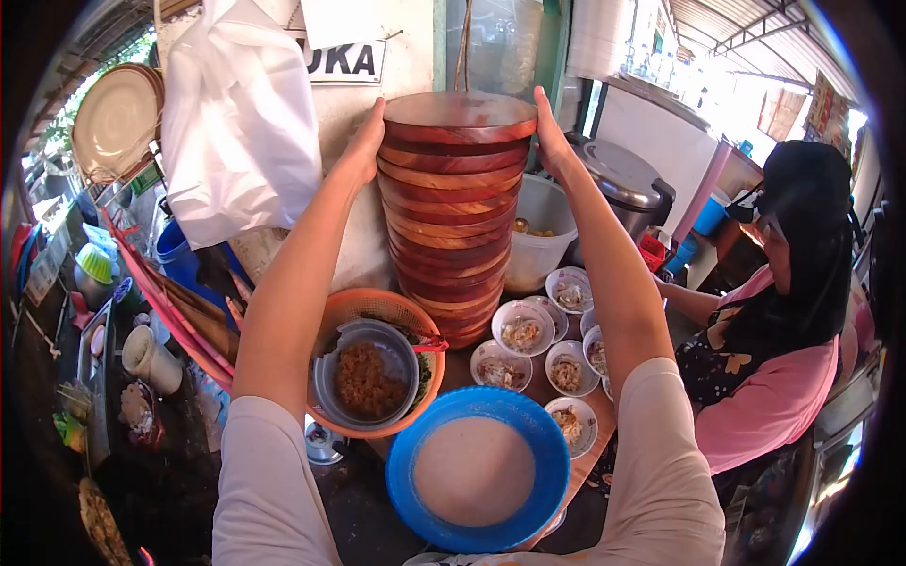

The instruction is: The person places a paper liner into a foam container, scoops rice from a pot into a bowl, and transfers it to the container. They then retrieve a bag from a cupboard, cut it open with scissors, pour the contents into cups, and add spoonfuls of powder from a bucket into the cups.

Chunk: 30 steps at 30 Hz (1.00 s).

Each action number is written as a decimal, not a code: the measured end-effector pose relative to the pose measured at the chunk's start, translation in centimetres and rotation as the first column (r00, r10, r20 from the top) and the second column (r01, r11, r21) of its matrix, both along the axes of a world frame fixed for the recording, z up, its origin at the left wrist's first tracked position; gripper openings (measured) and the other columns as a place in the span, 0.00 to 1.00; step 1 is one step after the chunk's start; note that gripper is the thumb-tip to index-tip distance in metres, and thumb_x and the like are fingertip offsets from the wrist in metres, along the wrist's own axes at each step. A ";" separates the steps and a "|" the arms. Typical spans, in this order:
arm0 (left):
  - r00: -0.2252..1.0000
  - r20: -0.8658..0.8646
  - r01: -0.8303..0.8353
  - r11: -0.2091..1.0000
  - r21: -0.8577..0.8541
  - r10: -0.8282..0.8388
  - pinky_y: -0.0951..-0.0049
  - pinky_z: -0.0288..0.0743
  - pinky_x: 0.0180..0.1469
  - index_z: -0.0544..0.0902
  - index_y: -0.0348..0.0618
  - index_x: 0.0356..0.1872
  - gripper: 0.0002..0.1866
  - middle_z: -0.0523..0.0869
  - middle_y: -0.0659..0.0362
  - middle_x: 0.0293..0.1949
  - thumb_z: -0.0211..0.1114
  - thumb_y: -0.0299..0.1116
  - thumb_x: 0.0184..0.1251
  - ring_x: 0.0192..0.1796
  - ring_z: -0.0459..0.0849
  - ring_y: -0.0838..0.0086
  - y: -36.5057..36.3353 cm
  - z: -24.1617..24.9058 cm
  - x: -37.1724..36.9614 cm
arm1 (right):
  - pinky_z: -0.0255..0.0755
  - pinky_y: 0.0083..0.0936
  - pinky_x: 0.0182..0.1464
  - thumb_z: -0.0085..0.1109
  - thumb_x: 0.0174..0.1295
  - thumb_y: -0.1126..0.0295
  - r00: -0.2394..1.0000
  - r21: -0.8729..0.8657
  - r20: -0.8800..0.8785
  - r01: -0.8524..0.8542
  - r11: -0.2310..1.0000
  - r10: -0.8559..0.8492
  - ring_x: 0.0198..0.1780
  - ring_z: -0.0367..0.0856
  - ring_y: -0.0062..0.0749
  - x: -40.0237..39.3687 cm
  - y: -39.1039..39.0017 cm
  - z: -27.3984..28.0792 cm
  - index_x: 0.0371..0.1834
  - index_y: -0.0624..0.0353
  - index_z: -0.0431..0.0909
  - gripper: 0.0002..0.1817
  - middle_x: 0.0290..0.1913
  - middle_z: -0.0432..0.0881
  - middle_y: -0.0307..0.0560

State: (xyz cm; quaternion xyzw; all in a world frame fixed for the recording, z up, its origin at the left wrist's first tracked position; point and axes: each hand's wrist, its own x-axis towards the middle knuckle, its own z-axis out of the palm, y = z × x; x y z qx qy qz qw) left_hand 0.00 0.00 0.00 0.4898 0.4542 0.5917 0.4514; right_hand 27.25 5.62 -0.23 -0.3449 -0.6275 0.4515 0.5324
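A tall stack of round, reddish-brown wooden plates (453, 212) stands at the back of the table, its top disc flat and pale with glare. My left hand (362, 149) grips the upper left side of the stack, thumb pointing up. On the opposite side, my right hand (553, 141) holds the same top edge; the fingers of both hands are mostly hidden. Below my arms sits a blue basin (401, 462) of milky, pale liquid. Left of it, an orange basket (330, 307) holds a grey bowl (412, 363) with brown crumbly food (363, 377) and some greens.
Several small bowls (522, 328) of shredded food stand right of the stack. Behind them are a white bucket (557, 212) and a large metal pot (618, 174). A person (774, 368) in pink sits at the right. A white plastic bag (241, 123) hangs at the left.
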 end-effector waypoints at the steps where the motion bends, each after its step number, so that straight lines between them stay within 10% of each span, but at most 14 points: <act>1: 1.000 0.015 0.022 1.000 0.001 -0.022 0.60 0.37 0.74 0.49 0.43 0.73 0.42 0.50 0.53 0.75 0.41 0.63 0.69 0.76 0.46 0.63 -0.1 -0.5 -0.1 | 0.26 0.49 0.72 0.30 0.56 0.23 1.000 -0.024 0.002 0.002 1.000 -0.002 0.76 0.42 0.38 0.2 0.3 -0.5 0.72 0.58 0.57 0.53 0.73 0.56 0.47; 15: 0.940 -0.118 -0.304 0.943 0.135 0.320 0.65 0.51 0.70 0.63 0.32 0.66 0.35 0.64 0.47 0.68 0.41 0.53 0.71 0.70 0.60 0.62 0.5 -1.4 -0.3 | 0.36 0.37 0.73 0.33 0.61 0.28 0.998 0.082 -0.033 0.062 0.995 -0.059 0.72 0.55 0.39 -0.4 2.4 -2.1 0.67 0.66 0.63 0.49 0.68 0.65 0.55; 19: 0.927 -0.094 -0.328 0.907 0.263 0.362 0.66 0.55 0.67 0.69 0.32 0.62 0.32 0.71 0.47 0.62 0.49 0.52 0.69 0.65 0.65 0.65 -2.6 -2.7 1.2 | 0.63 0.33 0.59 0.30 0.70 0.40 0.872 0.283 -0.191 0.488 0.826 -0.450 0.58 0.72 0.41 -0.1 -3.3 -4.0 0.56 0.68 0.70 0.38 0.55 0.76 0.59; 22: 0.965 -0.180 -0.129 0.944 0.304 0.190 0.59 0.46 0.69 0.67 0.43 0.64 0.28 0.66 0.57 0.66 0.51 0.48 0.69 0.69 0.59 0.69 -12.6 -4.2 3.9 | 0.63 0.27 0.61 0.39 0.74 0.58 0.940 0.439 -0.274 0.311 0.843 -0.203 0.58 0.71 0.34 0.9 -17.4 -7.8 0.58 0.68 0.69 0.23 0.56 0.74 0.55; 27: 0.949 -0.285 0.200 0.954 0.223 -0.133 0.60 0.55 0.67 0.66 0.42 0.65 0.25 0.66 0.55 0.66 0.47 0.44 0.72 0.69 0.62 0.67 -27.2 -6.9 5.5 | 0.62 0.31 0.62 0.41 0.73 0.58 0.945 0.185 0.159 0.255 0.949 -0.285 0.62 0.69 0.39 7.1 -37.9 -17.1 0.62 0.67 0.65 0.24 0.58 0.72 0.56; 30: 0.942 -0.236 0.266 0.960 0.083 -0.240 0.64 0.62 0.63 0.66 0.41 0.64 0.26 0.67 0.54 0.66 0.48 0.45 0.71 0.65 0.67 0.64 -32.7 -8.9 4.8 | 0.69 0.29 0.57 0.41 0.73 0.57 0.870 -0.251 0.201 0.490 0.835 -0.451 0.56 0.74 0.35 11.8 -48.0 -26.8 0.61 0.64 0.67 0.23 0.56 0.73 0.53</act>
